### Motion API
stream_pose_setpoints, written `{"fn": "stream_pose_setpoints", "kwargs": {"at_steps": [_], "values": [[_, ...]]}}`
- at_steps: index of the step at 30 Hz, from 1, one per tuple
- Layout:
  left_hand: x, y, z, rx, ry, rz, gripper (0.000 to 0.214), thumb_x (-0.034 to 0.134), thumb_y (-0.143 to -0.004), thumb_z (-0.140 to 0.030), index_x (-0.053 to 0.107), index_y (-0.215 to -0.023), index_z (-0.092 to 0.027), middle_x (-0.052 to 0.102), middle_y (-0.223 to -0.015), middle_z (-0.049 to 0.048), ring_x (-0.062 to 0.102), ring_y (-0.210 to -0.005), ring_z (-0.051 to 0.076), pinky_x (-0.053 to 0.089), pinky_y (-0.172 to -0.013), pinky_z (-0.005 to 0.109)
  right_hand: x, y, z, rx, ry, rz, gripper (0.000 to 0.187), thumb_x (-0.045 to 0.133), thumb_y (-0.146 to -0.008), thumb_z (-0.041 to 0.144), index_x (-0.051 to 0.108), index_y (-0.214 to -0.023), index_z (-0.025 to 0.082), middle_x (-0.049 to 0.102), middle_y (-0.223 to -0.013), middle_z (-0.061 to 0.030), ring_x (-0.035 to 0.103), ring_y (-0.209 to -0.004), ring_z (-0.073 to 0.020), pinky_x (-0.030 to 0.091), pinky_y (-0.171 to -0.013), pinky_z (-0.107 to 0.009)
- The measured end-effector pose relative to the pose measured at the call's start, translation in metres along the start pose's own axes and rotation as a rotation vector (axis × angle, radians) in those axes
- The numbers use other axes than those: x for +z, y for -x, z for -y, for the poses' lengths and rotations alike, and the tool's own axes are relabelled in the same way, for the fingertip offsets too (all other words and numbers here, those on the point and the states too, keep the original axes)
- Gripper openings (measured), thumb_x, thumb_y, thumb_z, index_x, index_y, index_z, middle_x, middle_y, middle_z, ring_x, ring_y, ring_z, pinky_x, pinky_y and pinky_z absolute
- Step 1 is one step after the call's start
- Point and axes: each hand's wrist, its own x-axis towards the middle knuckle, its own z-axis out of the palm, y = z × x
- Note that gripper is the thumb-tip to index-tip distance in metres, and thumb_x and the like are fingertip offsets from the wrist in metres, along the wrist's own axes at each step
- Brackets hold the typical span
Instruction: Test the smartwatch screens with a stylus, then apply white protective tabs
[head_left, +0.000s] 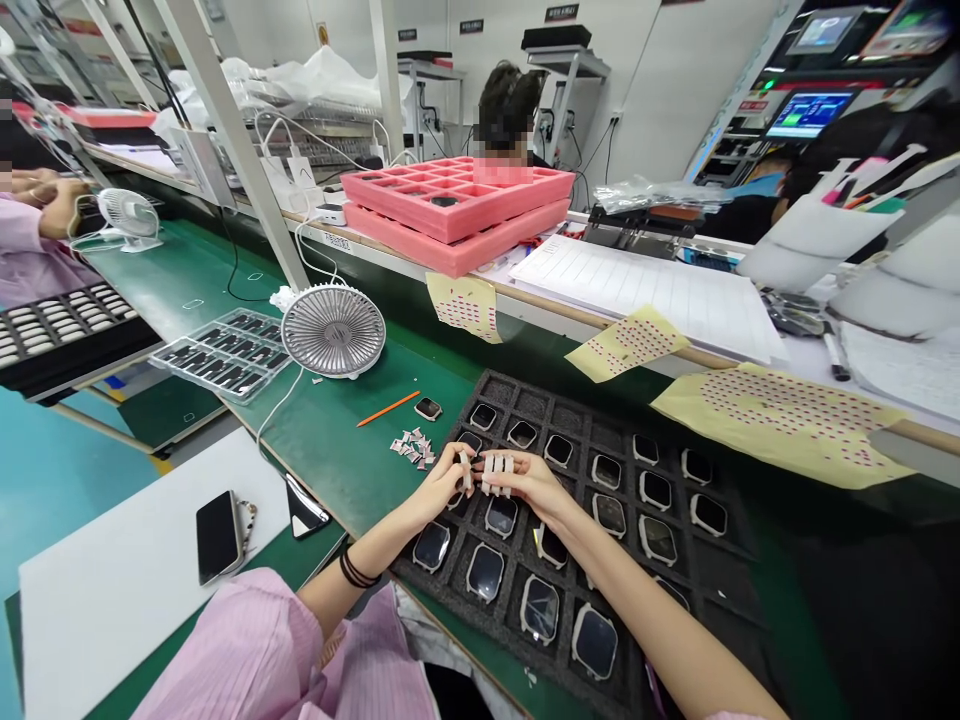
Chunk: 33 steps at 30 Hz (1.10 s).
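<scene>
My hands are close together above a black foam tray (517, 405) holding rows of rounded-rectangle smartwatch bodies with dark glass. My left hand (440, 484) pinches a small white tab (466, 470) between its fingers. Several similar white tabs (498, 474) sit on the fingers of my right hand (529, 483). Both hands hover over the tray's upper left rows. One watch body (428, 408) lies on the green mat beside the tray, near a small pile of white and pink tabs (412, 447).
An orange pencil (388, 408), a desk fan (333, 330) and a clear tray of black parts (225, 353) lie left. Two phones (218, 537) rest near a white board (120, 570). Pink foam trays (457, 195) and yellow dotted sheets (780, 425) line the shelf; a co-worker's hand (52, 208) shows far left.
</scene>
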Motion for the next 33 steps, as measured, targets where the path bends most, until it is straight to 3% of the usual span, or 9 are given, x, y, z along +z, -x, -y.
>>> {"fn": "stream_pose_setpoints", "kwargs": {"at_steps": [19, 23, 27, 30, 33], "values": [[-0.004, 0.002, 0.003, 0.062, -0.119, 0.059, 0.020, 0.051, -0.081, -0.029, 0.046, -0.098, -0.020, 0.046, -0.068, -0.0069, 0.050, -0.056, 0.009, 0.041, -0.059, 0.025, -0.001, -0.002, -0.002, -0.034, -0.007, 0.026, 0.052, 0.093, -0.040, 0.028, 0.077, -0.088, 0.016, 0.078, -0.081, -0.0083, 0.075, -0.077, -0.0287, 0.057, -0.081, -0.044], [-0.003, -0.002, -0.006, 0.244, -0.211, 0.075, 0.029, 0.055, -0.084, -0.027, 0.045, -0.109, -0.021, 0.048, -0.084, -0.0035, 0.054, -0.064, 0.010, 0.047, -0.067, 0.027, -0.013, -0.005, 0.012, -0.112, -0.063, -0.011, 0.051, 0.093, -0.043, 0.031, 0.076, -0.089, 0.017, 0.078, -0.086, -0.0092, 0.075, -0.086, -0.0322, 0.057, -0.086, -0.048], [0.008, -0.038, -0.030, 0.490, -0.373, 0.106, 0.034, 0.052, -0.088, -0.024, 0.042, -0.120, -0.021, 0.050, -0.102, 0.0025, 0.061, -0.082, 0.013, 0.049, -0.081, 0.031, -0.040, -0.025, 0.039, -0.243, -0.135, -0.126, 0.050, 0.092, -0.046, 0.029, 0.074, -0.091, 0.018, 0.078, -0.092, -0.0092, 0.072, -0.097, -0.0335, 0.056, -0.091, -0.048], [0.023, -0.089, -0.040, 0.566, -0.455, 0.048, 0.034, 0.050, -0.087, -0.016, 0.042, -0.120, -0.018, 0.051, -0.110, 0.0073, 0.062, -0.095, 0.016, 0.047, -0.091, 0.035, -0.059, -0.051, 0.053, -0.321, -0.179, -0.227, 0.043, 0.092, -0.047, 0.026, 0.071, -0.084, 0.018, 0.077, -0.090, -0.0081, 0.071, -0.101, -0.0329, 0.057, -0.091, -0.047], [0.037, -0.138, -0.034, 0.566, -0.462, 0.012, 0.034, 0.046, -0.085, -0.011, 0.040, -0.118, -0.016, 0.049, -0.115, 0.0110, 0.060, -0.101, 0.019, 0.046, -0.095, 0.039, -0.069, -0.074, 0.054, -0.366, -0.202, -0.309, 0.038, 0.092, -0.049, 0.026, 0.069, -0.078, 0.020, 0.077, -0.086, -0.0074, 0.070, -0.100, -0.0315, 0.059, -0.088, -0.047]]}}
